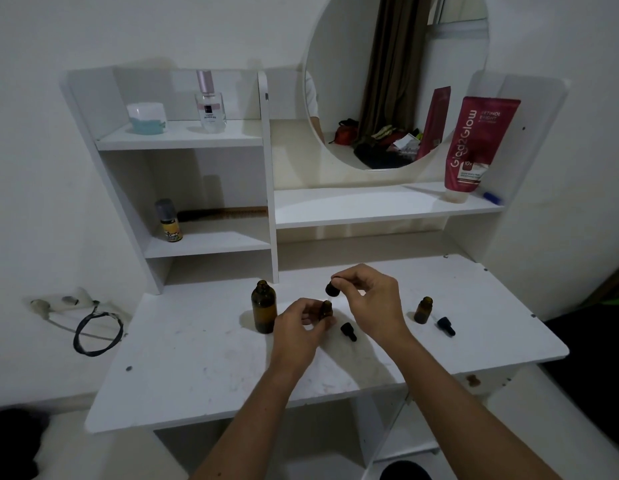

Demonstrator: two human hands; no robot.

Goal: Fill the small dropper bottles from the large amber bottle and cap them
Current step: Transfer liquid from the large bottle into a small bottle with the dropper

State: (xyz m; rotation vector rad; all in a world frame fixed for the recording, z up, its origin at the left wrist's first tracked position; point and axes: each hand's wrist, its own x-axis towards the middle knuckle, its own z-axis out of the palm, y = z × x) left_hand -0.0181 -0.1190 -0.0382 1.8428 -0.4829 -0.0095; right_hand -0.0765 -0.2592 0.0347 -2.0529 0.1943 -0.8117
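Left hand [298,323] grips small bottle [325,309]; right hand [372,299] pinches cap [332,288] above.

Surface finishes, desk and bottles
Desk [197,368]: white laminate, matt, scuffed. Large amber bottle [264,308] on it: glossy brown glass. Dropper cap [348,331] beside it: black, matt.

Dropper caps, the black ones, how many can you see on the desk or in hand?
3: one dropper cap pinched in the right hand, one lying between the hands, one lying beside the small bottle at right. None seems hidden.
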